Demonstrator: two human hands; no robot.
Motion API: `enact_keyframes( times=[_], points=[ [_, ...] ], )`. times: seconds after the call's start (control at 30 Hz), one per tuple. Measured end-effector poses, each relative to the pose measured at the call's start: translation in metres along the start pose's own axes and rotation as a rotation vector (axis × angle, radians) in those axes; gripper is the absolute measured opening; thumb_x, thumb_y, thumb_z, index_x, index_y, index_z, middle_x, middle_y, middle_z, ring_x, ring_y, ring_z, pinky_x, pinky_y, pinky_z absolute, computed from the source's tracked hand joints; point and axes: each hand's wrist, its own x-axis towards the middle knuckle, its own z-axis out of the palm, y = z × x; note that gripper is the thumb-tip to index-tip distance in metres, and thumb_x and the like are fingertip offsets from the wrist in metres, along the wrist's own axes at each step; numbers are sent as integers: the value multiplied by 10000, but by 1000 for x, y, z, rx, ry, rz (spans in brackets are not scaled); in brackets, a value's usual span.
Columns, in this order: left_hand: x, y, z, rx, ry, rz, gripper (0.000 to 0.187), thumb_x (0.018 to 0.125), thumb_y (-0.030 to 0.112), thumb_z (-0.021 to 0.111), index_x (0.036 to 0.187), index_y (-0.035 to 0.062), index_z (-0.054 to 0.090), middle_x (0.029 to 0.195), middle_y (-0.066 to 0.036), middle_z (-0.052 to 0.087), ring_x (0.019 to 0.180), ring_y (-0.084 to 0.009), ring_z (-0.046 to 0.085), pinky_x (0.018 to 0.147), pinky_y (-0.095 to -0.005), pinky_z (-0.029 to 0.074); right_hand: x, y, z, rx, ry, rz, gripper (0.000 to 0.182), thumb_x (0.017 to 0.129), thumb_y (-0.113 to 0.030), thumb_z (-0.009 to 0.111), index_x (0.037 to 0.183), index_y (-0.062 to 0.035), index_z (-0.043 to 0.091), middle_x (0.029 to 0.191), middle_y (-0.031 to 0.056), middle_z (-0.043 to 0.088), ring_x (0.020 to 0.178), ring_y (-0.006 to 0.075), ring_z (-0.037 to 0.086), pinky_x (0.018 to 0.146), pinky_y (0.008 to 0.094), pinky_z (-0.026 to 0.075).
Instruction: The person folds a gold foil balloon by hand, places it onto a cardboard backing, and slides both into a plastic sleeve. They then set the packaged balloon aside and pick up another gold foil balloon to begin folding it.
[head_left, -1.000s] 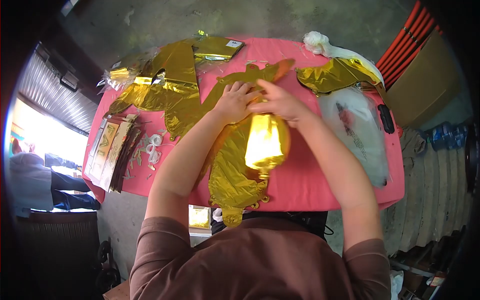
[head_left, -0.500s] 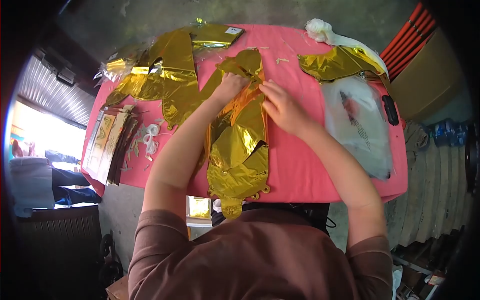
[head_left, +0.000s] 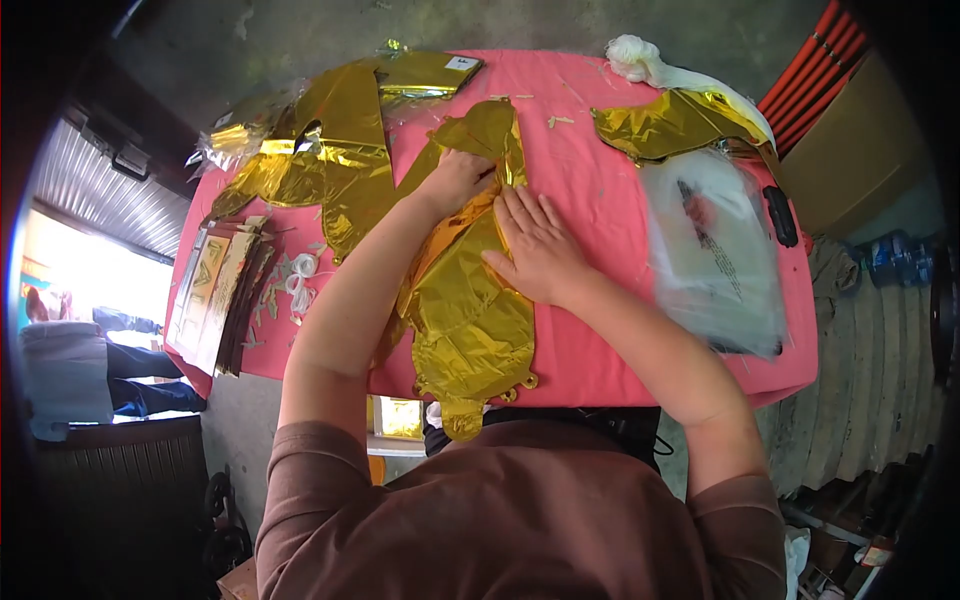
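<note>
A flat gold foil balloon [head_left: 475, 335] lies lengthwise in front of me, its near end hanging over the table edge. My left hand [head_left: 462, 178] is at its upper part, fingers curled into the foil at a fold and partly hidden. Just to the right, my right hand [head_left: 535, 240] lies flat on the balloon's right edge with the fingers stretched out and a little apart. Left of my left arm, another gold foil balloon [head_left: 355, 185] spreads over the table, reaching near the one under my hands.
On the pink tablecloth [head_left: 590, 340] are a cardboard stack [head_left: 215, 290], white string [head_left: 300, 275], a clear plastic bag [head_left: 710, 250], a black-handled item [head_left: 780, 218] and another gold foil piece [head_left: 680, 125]. Folded gold foil [head_left: 425, 72] sits at the far edge. A person's legs [head_left: 145, 375] show at left.
My right hand has moved down and left from the fold and now lies flat on the foil. The balloon's right side has been folded over and lies flatter. My left hand has shifted slightly.
</note>
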Motion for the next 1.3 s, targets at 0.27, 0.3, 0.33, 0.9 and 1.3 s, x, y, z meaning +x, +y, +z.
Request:
enact_keyframes(
  times=[0.27, 0.3, 0.33, 0.9, 1.3],
  points=[
    [4, -62, -31, -802, 576, -597, 200, 879, 87, 525, 1036, 51, 645, 1059, -132, 634, 979, -297, 586, 842, -371, 465, -3, 0, 3, -29, 55, -22, 711, 921, -459, 400, 1402, 42, 245, 1465, 221, 245, 1380, 326, 199, 1131, 448, 120],
    [4, -53, -35, -798, 581, -598, 200, 879, 87, 525, 1036, 51, 645, 1059, -132, 634, 979, -297, 586, 842, -371, 465, -3, -1, 2, -29, 58, -27, 711, 921, -459, 400, 1402, 42, 245, 1465, 221, 245, 1380, 326, 199, 1131, 448, 120],
    [6, -36, -40, -548, 556, -362, 209, 881, 91, 523, 1046, 49, 644, 1057, -129, 637, 994, -299, 582, 864, -372, 455, -2, -1, 1, -35, 46, -20, 712, 920, -460, 401, 1401, 42, 247, 1464, 221, 246, 1380, 328, 201, 1131, 448, 118],
    [30, 7, 5, 121, -54, 4, 530, 931, 460, 385, 1396, 208, 366, 1459, -37, 333, 1363, -232, 261, 1102, -462, 203, -3, -1, -1, -48, 29, -25, 731, 910, -483, 405, 1395, 45, 257, 1460, 229, 249, 1381, 331, 195, 1133, 451, 103],
    [-25, 36, -61, 326, -96, -312, 494, 855, 422, 531, 1240, 112, 508, 1185, -121, 559, 1162, -282, 494, 989, -457, 358, 0, 1, 3, -56, 33, -37, 723, 909, -470, 409, 1402, 35, 253, 1465, 216, 250, 1383, 323, 193, 1130, 447, 119]
  ],
)
